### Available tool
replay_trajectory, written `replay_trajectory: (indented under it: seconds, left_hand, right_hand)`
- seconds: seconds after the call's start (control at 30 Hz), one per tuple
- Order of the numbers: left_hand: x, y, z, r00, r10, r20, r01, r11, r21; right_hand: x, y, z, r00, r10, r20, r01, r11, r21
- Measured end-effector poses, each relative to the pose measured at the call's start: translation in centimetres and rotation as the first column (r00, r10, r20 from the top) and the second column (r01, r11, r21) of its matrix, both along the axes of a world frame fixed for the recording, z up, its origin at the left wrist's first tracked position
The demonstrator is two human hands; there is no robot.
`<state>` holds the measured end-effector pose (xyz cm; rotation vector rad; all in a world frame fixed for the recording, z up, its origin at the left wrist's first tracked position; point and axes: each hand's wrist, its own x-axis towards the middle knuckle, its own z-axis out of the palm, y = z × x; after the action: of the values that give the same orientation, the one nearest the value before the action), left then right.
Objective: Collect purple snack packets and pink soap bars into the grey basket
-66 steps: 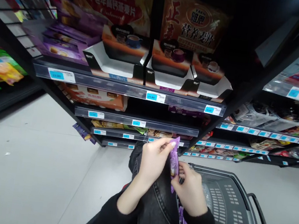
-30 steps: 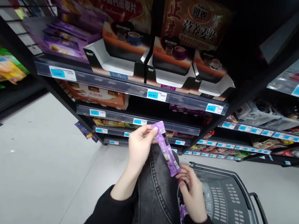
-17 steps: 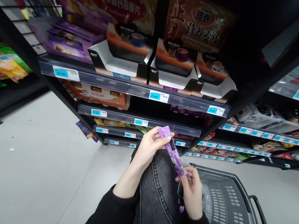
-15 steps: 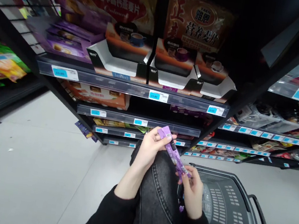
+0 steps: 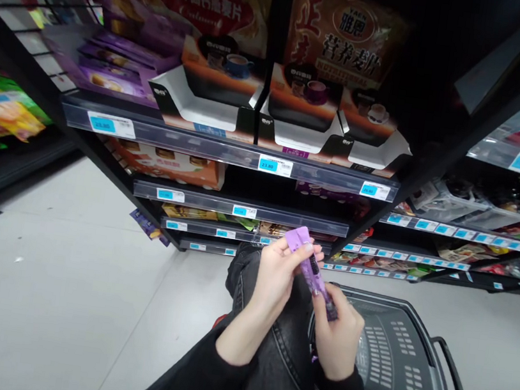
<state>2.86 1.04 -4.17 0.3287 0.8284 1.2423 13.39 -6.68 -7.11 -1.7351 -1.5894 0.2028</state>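
Purple packet point(image 5: 311, 268), gripped at both ends.
The thumb and fingers of the left hand point(image 5: 276, 276) are clamped on the upper end; those of the right hand point(image 5: 338, 330) are clamped on the lower end. The packet is held at a slant above the leg point(image 5: 288, 344), upper end toward the left. The gray basket point(image 5: 398, 379) stands on the floor point(image 5: 81, 299), just beside the right hand.
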Motion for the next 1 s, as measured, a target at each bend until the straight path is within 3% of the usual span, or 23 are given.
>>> replay_trajectory:
  seconds: [0.2, 0.33, 0.5, 0.7, 0.83, 1.0]
  left_hand:
    - [1.0, -0.9, -0.1, 0.993, -0.116, -0.034, 0.117, 0.993, 0.020]
    - [0.5, -0.5, -0.6, 0.994, -0.095, -0.050, 0.094, 0.995, -0.018]
    - [0.2, -0.2, -1.0, 0.995, -0.087, -0.040, 0.084, 0.994, -0.072]
    - [0.3, -0.2, -0.8, 0.999, -0.025, 0.037, 0.028, 0.995, -0.092]
    - [0.1, 0.1, -0.6, 0.996, 0.013, 0.088, -0.003, 0.994, -0.108]
    - [-0.6, 0.8, -0.4, 0.984, 0.097, 0.150, -0.080, 0.990, -0.117]
  right_hand:
    - [0.8, 1.4, 1.1, 0.991, 0.048, -0.127, -0.063, 0.991, -0.119]
    - [0.8, 1.2, 0.8, 0.970, 0.126, -0.210, -0.166, 0.969, -0.185]
    - [1.0, 0.0, 0.0, 0.868, 0.210, -0.450, -0.355, 0.895, -0.269]
    - [2.1, -1.4, -0.4, 0.847, 0.204, -0.490, -0.410, 0.839, -0.358]
    - [2.5, -2.3, -1.0, 0.858, 0.151, -0.490, -0.361, 0.857, -0.368]
    - [3.0, -3.5, -1.7, 0.887, 0.083, -0.454, -0.225, 0.937, -0.269]
